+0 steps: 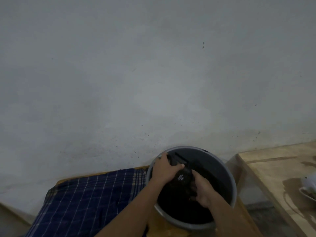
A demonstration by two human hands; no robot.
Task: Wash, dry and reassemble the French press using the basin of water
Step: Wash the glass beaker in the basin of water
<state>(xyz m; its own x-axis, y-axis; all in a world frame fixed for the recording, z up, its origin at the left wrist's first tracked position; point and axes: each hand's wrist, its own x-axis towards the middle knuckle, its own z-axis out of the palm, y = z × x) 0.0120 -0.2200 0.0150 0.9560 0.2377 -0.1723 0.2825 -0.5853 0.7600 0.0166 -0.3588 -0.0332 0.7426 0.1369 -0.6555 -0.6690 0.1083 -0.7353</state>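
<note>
A: Two hands are working in one basin, so take it from the left. What lies there?

B: A blue checked cloth (89, 199) is spread over a low surface, touching the basin's left side. I'd guess it is the drying cloth.

A: Then the hands?

B: The left hand (165, 169) reaches over the rim of the grey basin (233, 190), fingers curled round the dark body of the French press (183, 173), near its black handle. The press lies tilted inside the basin, low over the dark water. The right hand (202, 191) is just beside it, fingers curled against the lower end of the press. Whether it rubs bare or holds a scrubber, I cannot tell.

A: And further right?

B: A pale wooden table (273, 170) with wet stains, well apart from the basin, and a small bowl (307, 194) at the frame's edge.

A: What might go wrong?

B: Wet hands on a slick press: the grip could slip and knock it against the basin wall. The basin sits near its support's edge, so hard scrubbing could slosh water onto the cloth.
</note>
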